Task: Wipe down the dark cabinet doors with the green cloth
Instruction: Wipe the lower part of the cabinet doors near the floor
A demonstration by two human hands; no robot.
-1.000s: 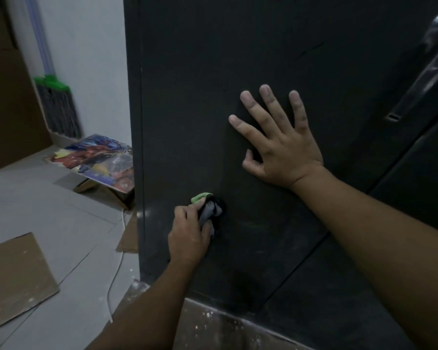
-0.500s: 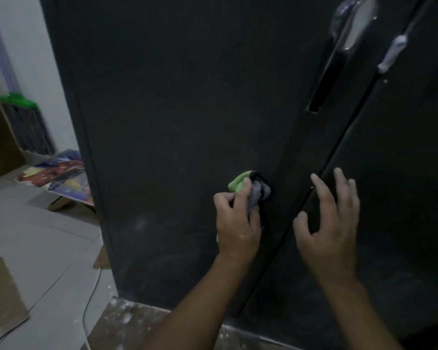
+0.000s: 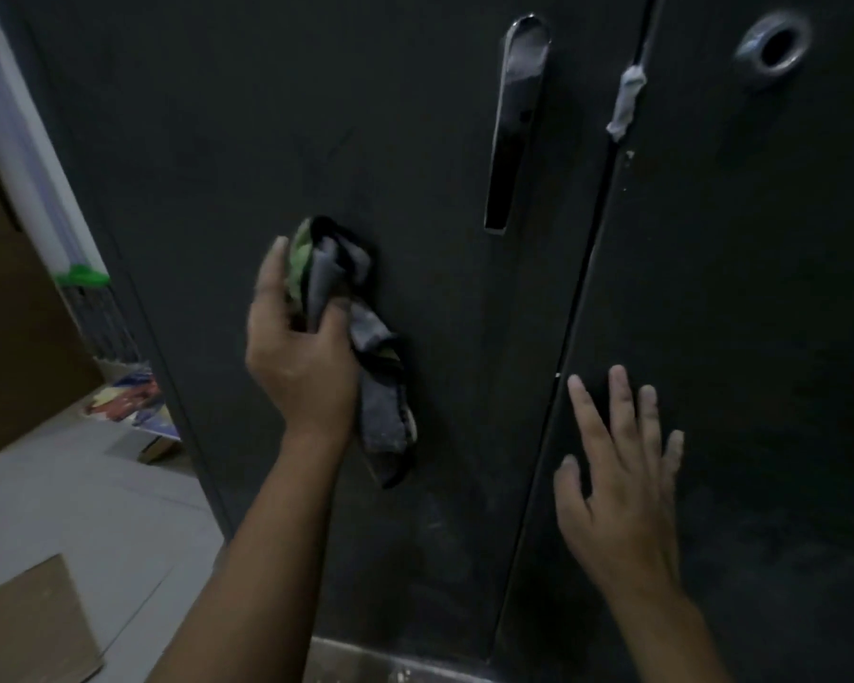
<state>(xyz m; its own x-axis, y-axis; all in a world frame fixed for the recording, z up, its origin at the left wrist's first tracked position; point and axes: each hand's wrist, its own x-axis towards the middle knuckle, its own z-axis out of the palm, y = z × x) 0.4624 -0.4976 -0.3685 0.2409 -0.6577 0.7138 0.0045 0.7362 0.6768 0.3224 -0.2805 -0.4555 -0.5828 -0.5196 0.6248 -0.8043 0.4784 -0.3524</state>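
Green cloth (image 3: 326, 283), bunched up with grey and black folds, is clamped in the left hand (image 3: 302, 357), fingers and thumb curled round it, and is held against the dark left cabinet door (image 3: 218, 165), below and left of the long metal handle (image 3: 514, 130), with a loose tail hanging past the wrist. The right hand (image 3: 617, 485) has its fingers straight and spread apart, low on the right cabinet door (image 3: 760, 239) just past the seam; whether the palm touches I cannot tell. A pale strip (image 3: 626, 103) bridges that seam higher up.
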